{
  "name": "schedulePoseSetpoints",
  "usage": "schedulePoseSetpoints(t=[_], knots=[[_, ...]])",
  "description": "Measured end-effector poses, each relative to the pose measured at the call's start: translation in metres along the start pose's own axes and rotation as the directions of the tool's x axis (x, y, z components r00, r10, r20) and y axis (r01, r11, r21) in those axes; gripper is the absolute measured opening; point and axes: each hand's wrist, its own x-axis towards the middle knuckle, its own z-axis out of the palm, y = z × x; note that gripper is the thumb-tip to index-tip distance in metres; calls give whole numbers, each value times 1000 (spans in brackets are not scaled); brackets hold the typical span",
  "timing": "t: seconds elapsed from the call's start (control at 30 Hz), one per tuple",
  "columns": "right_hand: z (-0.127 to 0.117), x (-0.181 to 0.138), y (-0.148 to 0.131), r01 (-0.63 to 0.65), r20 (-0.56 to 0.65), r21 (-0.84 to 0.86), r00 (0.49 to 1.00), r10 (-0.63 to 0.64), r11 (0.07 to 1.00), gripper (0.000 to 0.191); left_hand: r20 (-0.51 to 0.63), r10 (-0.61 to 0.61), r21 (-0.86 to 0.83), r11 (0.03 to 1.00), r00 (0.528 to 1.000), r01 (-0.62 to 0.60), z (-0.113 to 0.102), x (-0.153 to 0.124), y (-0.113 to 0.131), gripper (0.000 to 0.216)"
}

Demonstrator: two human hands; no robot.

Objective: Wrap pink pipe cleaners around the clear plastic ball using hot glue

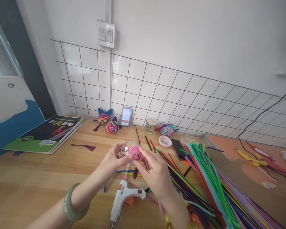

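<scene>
My left hand (114, 160) grips a clear plastic half-sphere (128, 149) by its rim, above the wooden table (38, 171). A pink coil of pipe cleaner (134, 152) sits on the sphere. My right hand (154, 173) pinches that coil from the right, fingers closed on it. A pink strand trails down under my right hand. A green bangle (72, 203) is on my left wrist. Directly below both hands a white hot glue gun (124, 197) stands on the table.
A big heap of colored pipe cleaners (212, 184) spreads to the right. A phone (178, 149), a small pink bowl (165, 141) and a glass jar (150, 126) lie behind. Striped cat figures (108, 122) stand by the tiled wall. A book (45, 133) lies at left.
</scene>
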Motion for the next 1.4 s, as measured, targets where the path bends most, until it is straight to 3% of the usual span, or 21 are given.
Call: schedulePoseSetpoints(t=[0.27,0.63,0.87,1.13,1.4], knots=[[-4,2,0,-7,-12,4,1000,7,1000,28,112,-21,-142,989,994,37,1,-2,5,44],[-9,3,-1,-9,7,29,1000,9,1000,29,-28,59,17,998,998,-58,2,0,-5,51],[-14,3,1,25,11,-13,1000,-25,1000,29,171,-26,-181,982,985,58,0,-3,6,41],[-8,3,-1,126,93,-92,989,-118,988,31,34,-109,-56,992,993,111,-6,1,4,39],[-7,1,-7,195,144,-167,975,-172,966,31,-11,-156,-94,984,988,154,-2,0,8,32]])
